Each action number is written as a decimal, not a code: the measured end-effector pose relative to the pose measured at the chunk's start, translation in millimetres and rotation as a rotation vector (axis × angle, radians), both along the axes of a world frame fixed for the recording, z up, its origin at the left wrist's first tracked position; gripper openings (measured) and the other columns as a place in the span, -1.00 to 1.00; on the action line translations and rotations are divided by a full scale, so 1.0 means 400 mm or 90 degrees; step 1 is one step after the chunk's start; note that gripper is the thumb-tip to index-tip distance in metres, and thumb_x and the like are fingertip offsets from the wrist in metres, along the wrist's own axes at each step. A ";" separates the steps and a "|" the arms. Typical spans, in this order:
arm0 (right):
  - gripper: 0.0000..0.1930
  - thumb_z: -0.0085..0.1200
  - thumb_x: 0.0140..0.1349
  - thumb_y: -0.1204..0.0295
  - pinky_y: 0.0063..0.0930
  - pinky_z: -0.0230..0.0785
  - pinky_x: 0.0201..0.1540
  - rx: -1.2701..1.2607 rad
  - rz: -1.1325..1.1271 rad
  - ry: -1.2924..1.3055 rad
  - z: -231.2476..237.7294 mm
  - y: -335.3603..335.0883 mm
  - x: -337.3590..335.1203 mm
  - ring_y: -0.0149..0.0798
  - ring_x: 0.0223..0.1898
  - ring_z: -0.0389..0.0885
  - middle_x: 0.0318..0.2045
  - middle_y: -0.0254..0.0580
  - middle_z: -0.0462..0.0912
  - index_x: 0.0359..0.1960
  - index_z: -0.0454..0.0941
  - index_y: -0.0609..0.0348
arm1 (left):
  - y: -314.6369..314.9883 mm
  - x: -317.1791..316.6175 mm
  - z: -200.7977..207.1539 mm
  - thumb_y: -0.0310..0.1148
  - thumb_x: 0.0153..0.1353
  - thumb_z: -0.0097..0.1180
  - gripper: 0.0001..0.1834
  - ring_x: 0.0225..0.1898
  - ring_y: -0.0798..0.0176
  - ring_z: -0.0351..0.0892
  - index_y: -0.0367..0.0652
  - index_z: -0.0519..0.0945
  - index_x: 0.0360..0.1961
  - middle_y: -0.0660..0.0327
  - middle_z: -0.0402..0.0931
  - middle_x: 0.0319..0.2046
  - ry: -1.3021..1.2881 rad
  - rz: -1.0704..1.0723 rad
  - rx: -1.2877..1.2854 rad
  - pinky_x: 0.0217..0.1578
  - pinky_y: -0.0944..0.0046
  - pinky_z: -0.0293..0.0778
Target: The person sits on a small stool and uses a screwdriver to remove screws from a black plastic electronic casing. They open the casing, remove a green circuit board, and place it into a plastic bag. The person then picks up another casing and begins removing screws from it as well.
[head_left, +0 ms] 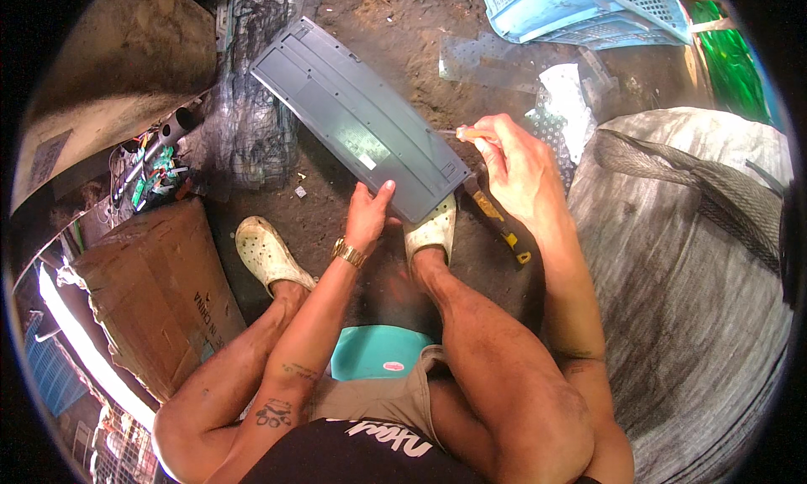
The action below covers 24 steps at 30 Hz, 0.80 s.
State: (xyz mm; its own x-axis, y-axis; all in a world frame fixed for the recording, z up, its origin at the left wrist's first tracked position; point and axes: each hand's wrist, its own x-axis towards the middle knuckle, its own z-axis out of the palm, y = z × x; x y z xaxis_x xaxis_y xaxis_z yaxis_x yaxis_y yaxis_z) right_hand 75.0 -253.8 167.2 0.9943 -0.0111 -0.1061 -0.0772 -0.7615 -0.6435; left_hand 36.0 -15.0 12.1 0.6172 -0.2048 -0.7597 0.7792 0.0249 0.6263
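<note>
The relation that counts: slim tool vs panel edge. The dk-grey panel point(357, 118), prob. a keyboard seen from its underside, sits above the floor point(412, 30) in front of the person, long axis running diag. from upper L to lower R. Its lower-R end overlaps the toe of the person's R clog point(433, 232); can't tell if it rests there or is only held over it.

L hand point(367, 219) has the lower long edge, close to that same end: thumb laid on the face, other fingers mostly hidden beneath, so the grip is narrow, w/ the panel btwn. The far upper-L end has no hand near it.

R hand point(523, 169) is off the opposite long edge, just to the R of the panel, not gripping it. Its fingers are pinched tight on the slim tool point(477, 134), orange-ish handle, looks like a small screwdriver. Thin shaft points L, roughly level across the view, so it meets the panel's long axis at a slant. Tip is at or just beside the upper-R edge; contact can't be told. From R fingers, then, panel lies L; L hand is nearer to it, already touching.

Black-and-yellow handle point(498, 221) lies just off the panel's lower-R corner, below R hand, its far end hidden.
</note>
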 end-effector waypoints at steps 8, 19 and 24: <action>-0.88 0.11 0.38 0.37 0.01 0.55 -0.38 -0.299 0.169 0.015 0.013 0.018 0.095 0.15 -0.48 0.72 -0.58 -0.01 0.68 -0.18 0.53 0.13 | -0.001 0.032 -0.024 -0.20 0.46 0.13 -0.52 -0.16 0.18 0.69 -0.26 0.30 0.22 0.06 0.54 0.03 -0.018 -0.063 0.022 -0.50 0.24 0.73; -0.78 0.11 0.43 0.26 0.01 0.53 -0.25 -0.269 0.180 0.010 0.004 -0.023 0.144 0.17 -0.24 0.71 -0.25 0.06 0.68 -0.07 0.46 0.10 | 0.002 0.032 -0.033 -0.19 0.43 0.17 -0.50 -0.24 0.24 0.68 -0.27 0.31 0.19 0.06 0.54 0.02 0.003 -0.063 0.035 -0.59 0.27 0.70; -0.67 0.13 0.42 0.17 -0.05 0.57 -0.31 -0.245 0.190 -0.008 -0.012 -0.010 0.127 0.11 -0.24 0.75 -0.20 0.03 0.73 0.07 0.43 0.04 | 0.004 0.043 -0.010 -0.21 0.32 0.30 -0.34 -0.10 0.12 0.63 -0.31 0.29 0.29 0.02 0.54 -0.04 -0.109 -0.102 0.237 -0.22 0.10 0.70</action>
State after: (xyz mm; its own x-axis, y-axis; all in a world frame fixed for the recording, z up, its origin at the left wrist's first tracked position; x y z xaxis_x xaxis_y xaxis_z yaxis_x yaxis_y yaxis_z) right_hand 125.6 -257.8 162.4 0.9611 0.2391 -0.1381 0.1873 -0.9321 -0.3101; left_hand 53.2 -13.3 8.2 0.7235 -0.0398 -0.6892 0.6390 -0.3393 0.6904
